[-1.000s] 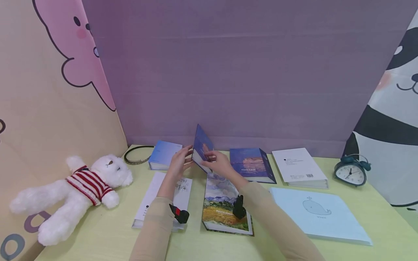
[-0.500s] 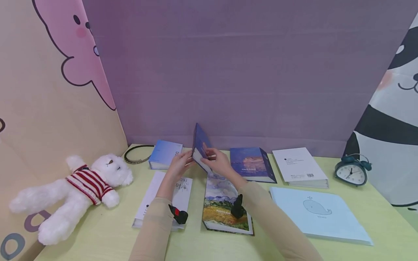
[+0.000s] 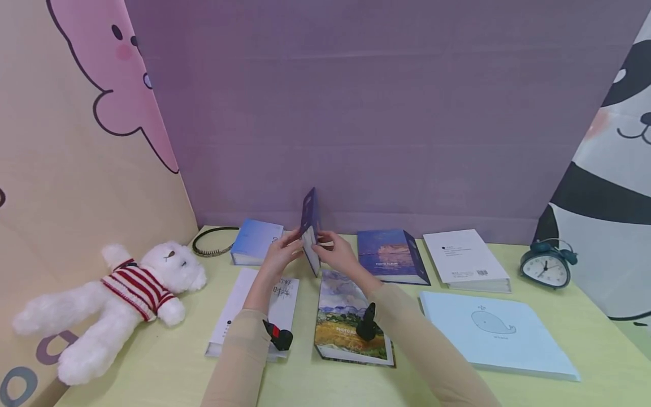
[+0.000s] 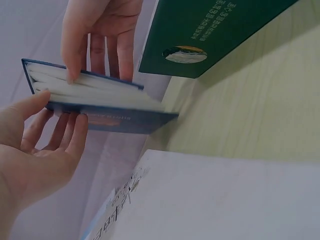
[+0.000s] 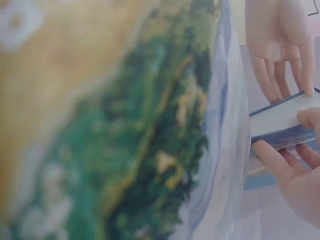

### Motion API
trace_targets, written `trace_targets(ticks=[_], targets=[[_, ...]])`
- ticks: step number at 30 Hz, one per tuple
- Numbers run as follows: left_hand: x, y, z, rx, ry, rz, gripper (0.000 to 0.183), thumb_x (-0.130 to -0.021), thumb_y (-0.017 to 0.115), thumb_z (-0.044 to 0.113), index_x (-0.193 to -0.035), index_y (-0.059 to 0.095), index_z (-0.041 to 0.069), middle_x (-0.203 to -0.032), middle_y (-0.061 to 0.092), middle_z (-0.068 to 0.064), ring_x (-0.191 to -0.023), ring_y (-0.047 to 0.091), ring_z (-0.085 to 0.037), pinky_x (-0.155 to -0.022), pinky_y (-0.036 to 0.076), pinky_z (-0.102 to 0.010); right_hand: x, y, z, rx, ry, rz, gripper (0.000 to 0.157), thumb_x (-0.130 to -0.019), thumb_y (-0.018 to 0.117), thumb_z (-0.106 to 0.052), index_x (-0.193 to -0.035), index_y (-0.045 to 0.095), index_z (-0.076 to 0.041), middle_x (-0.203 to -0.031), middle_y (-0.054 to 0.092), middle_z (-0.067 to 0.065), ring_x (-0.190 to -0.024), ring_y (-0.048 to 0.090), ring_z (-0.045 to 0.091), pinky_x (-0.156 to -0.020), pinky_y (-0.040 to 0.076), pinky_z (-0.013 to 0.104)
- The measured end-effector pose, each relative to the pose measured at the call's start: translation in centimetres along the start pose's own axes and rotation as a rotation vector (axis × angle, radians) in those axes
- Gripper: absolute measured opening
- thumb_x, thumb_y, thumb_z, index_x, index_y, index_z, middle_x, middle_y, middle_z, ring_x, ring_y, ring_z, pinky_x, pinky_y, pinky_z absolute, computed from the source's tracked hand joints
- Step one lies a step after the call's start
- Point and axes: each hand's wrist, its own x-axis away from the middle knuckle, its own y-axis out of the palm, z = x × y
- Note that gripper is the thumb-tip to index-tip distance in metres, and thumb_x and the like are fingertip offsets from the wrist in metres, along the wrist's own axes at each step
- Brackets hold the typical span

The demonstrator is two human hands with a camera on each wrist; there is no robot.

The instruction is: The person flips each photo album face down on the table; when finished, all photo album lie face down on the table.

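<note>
1. Both hands on the job now: left hand (image 3: 281,252) and right hand (image 3: 337,251), fingers bent, thumbs pinching the same blue album (image 3: 309,215), each from its own side.

2. And that blue album is up on end, nearly vertical, page edges facing the person, just past the far end of the painted album (image 3: 351,333), our landmark, lying flat on the counter (image 3: 152,362). Whether its lower end touches anything, I can't tell.

3. Look left of the painted album: a lettered white album (image 3: 285,305) close by, partly under the left sleeve (image 3: 239,353).

4. Farther back on that left side, a pale blue album (image 3: 256,237), then a black headband (image 3: 213,251) near it; well out left, a white teddy bear (image 3: 137,294) in red stripes, on its back.

5. Over to the painted album's right: a purple album (image 3: 387,249) behind, a white album with a QR code (image 3: 465,254) beyond that, a whale-print book (image 3: 498,333) nearer the person, and an alarm clock (image 3: 545,270) farthest right.
</note>
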Motion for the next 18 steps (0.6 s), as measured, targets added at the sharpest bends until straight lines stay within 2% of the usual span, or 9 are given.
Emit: trace_targets(ticks=[3, 7, 11, 14, 18], targets=[[0.0, -0.1, 0.0, -0.018, 0.010, 0.021, 0.046, -0.096, 0.054, 0.014, -0.140, 0.045, 0.013, -0.141, 0.046, -0.012, -0.126, 0.049, -0.028, -0.102, 0.044, -0.038, 0.0, 0.0, -0.1, -0.011, 0.024, -0.021, 0.050, -0.093, 0.059, -0.021, -0.138, 0.043, -0.004, -0.131, 0.051, 0.018, -0.120, 0.053, 0.036, -0.089, 0.053, 0.041], [-0.1, -0.2, 0.0, -0.022, 0.004, 0.033, 0.042, -0.097, 0.052, 0.019, -0.139, 0.047, 0.017, -0.140, 0.047, -0.009, -0.127, 0.048, -0.026, -0.103, 0.044, -0.037, 0.0, 0.0, -0.4, 0.002, 0.018, -0.007, 0.056, -0.093, 0.060, -0.023, -0.141, 0.038, -0.005, -0.141, 0.043, 0.017, -0.125, 0.048, 0.035, -0.096, 0.048, 0.044], [-0.1, -0.2, -0.1, -0.019, 0.021, 0.025, 0.042, -0.098, 0.051, 0.018, -0.139, 0.047, 0.016, -0.139, 0.048, -0.011, -0.127, 0.047, -0.028, -0.103, 0.044, -0.038, 0.0, -0.1, -0.7, -0.015, -0.079, -0.006, 0.067, -0.093, 0.060, -0.018, -0.147, 0.024, -0.003, -0.147, 0.031, 0.022, -0.128, 0.042, 0.042, -0.098, 0.046, 0.047], [0.0, -0.2, 0.0, -0.019, 0.044, 0.010, 0.042, -0.097, 0.051, 0.017, -0.139, 0.047, 0.011, -0.140, 0.046, -0.014, -0.128, 0.046, -0.031, -0.104, 0.043, -0.040, 0.5, -0.4, -1.9, -0.050, -0.146, -0.042, 0.072, -0.092, 0.059, -0.010, -0.150, 0.016, -0.003, -0.148, 0.023, 0.027, -0.129, 0.036, 0.048, -0.100, 0.043, 0.051], [0.0, -0.3, 0.0, -0.005, 0.043, 0.010, 0.041, -0.097, 0.052, 0.018, -0.136, 0.048, 0.005, -0.140, 0.046, -0.016, -0.128, 0.046, -0.032, -0.104, 0.043, -0.039, 1.6, -0.9, -3.9, -0.046, -0.151, -0.090, 0.070, -0.093, 0.057, -0.009, -0.149, 0.017, -0.002, -0.149, 0.019, 0.028, -0.133, 0.032, 0.047, -0.103, 0.039, 0.052]])
